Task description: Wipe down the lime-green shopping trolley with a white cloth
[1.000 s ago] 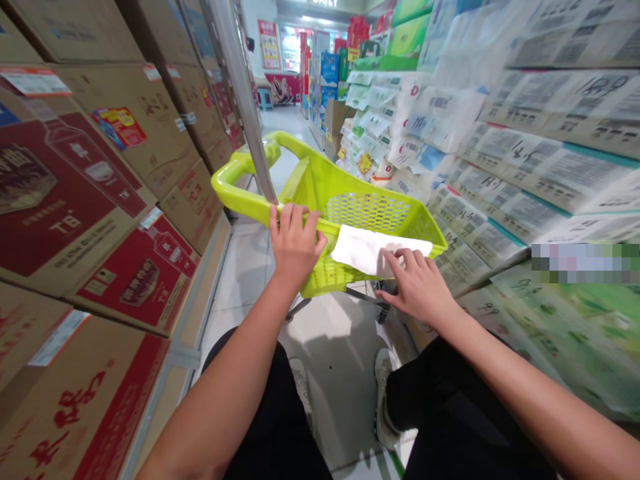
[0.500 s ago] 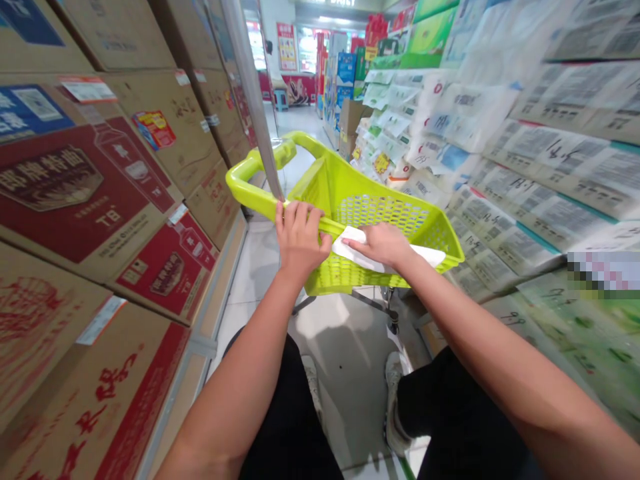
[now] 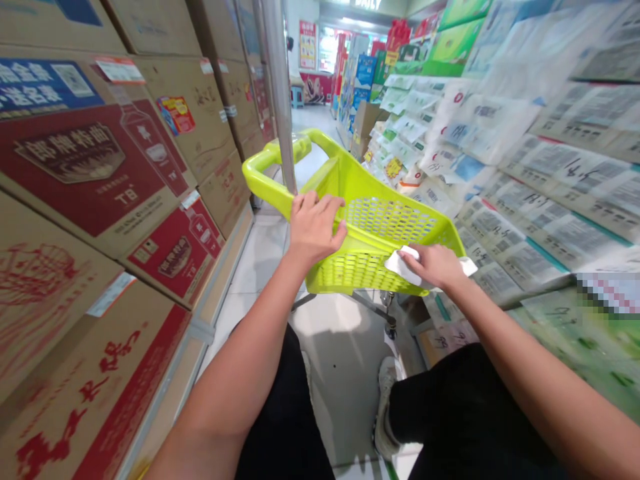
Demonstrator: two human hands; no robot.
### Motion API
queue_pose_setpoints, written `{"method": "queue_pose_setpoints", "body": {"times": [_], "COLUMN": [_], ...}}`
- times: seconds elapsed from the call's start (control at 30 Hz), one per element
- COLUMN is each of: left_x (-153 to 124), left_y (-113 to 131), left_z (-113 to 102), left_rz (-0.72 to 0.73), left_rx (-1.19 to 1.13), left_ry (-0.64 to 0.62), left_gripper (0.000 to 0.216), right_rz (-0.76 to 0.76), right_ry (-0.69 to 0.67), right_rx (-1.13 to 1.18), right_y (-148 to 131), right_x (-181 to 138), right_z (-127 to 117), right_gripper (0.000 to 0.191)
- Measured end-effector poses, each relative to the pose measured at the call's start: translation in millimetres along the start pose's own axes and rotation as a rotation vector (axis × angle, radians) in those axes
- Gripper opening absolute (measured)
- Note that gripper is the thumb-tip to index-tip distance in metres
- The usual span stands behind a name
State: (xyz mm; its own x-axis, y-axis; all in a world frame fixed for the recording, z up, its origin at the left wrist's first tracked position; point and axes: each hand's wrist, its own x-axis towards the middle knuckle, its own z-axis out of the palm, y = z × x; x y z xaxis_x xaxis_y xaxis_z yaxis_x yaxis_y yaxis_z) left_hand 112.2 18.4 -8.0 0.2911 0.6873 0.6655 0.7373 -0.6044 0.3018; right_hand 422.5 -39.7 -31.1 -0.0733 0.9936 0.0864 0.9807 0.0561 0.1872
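Observation:
A lime-green shopping cart with perforated sides stands side-on in front of me. My left hand is closed over its near rim, close to where the handle begins. At the right end of that same rim, my right hand presses a white cloth against the edge, the thumb lying on top. Part of the cloth sticks out beyond the fingers on the right. The cart's basket holds nothing that I can see.
Stacked cardboard cartons line the left side. A metal pole rises by the cart handle. Packs of tissue paper are piled along the right. A cart caster rests on the tiled floor, near my shoes.
My right hand has slid the white cloth to the right along the rim, toward the basket's far-right corner. My left hand keeps its hold on the rim. The view has shifted slightly.

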Motion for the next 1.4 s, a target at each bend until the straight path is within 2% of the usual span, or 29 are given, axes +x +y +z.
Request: {"method": "queue_pose_setpoints", "body": {"times": [0.07, 0.23, 0.33, 0.4, 0.47, 0.63, 0.73, 0.8, 0.9, 1.07, 1.17, 1.27, 1.4], "left_x": [-2.3, -5.1, -3.3, -0.8, 1.8, 4.4, 2.3, 0.1, -2.8, -4.3, -3.8, -2.1, 1.2], "left_y": [7.5, 18.0, 13.8, 5.9, -4.0, -21.1, -18.1, -10.7, 4.0, 19.6, 15.7, 1.7, -20.5], "left_z": [2.0, 10.9, 14.0, 14.1, 13.4, 10.5, 9.6, 10.3, 13.3, 17.9, 17.4, 15.4, 13.6], "left_rz": [0.028, 0.084, 0.076, 0.06, 0.041, 0.018, -0.008, -0.034, -0.065, -0.084, -0.084, -0.08, -0.096], "left_rx": [0.003, 0.074, 0.159, 0.199, 0.225, 0.245, 0.201, 0.172, 0.161, 0.183, 0.187, 0.186, 0.187], "left_ry": [-0.005, -0.01, 0.026, 0.056, 0.081, 0.098, 0.111, 0.129, 0.151, 0.16, 0.181, 0.197, 0.199], "left_gripper": [0.043, 0.046, 0.04, 0.038, 0.035, 0.023, 0.023, 0.024, 0.031, 0.041, 0.053, 0.055, 0.043], "right_rz": [-0.032, -0.109, -0.155, -0.16, -0.141, -0.027, 0.025, 0.01, -0.058, -0.166, -0.236, -0.232, -0.145], "right_ry": [0.027, 0.146, 0.137, 0.138, 0.138, 0.077, 0.022, -0.004, 0.008, 0.139, 0.137, 0.117, 0.066], "right_rx": [-0.006, 0.076, 0.104, 0.093, 0.061, -0.024, 0.002, 0.026, 0.031, 0.097, 0.17, 0.161, 0.088], "right_y": [-24.1, -103.9, -128.1, -125.8, -110.6, -38.0, 2.8, 13.6, -5.3, -92.6, -128.3, -131.1, -94.2], "right_x": [9.6, 43.0, 55.9, 55.6, 48.0, 15.0, 1.5, -0.6, 7.2, 38.0, 54.8, 58.6, 39.3], "right_z": [-9.2, -42.8, -53.1, -50.2, -40.1, -3.1, 11.6, 13.6, 4.3, -31.1, -46.9, -46.4, -27.0], "right_gripper": [0.072, 0.067, 0.06, 0.063, 0.069, 0.074, 0.075, 0.073, 0.07, 0.067, 0.061, 0.064, 0.073]}}
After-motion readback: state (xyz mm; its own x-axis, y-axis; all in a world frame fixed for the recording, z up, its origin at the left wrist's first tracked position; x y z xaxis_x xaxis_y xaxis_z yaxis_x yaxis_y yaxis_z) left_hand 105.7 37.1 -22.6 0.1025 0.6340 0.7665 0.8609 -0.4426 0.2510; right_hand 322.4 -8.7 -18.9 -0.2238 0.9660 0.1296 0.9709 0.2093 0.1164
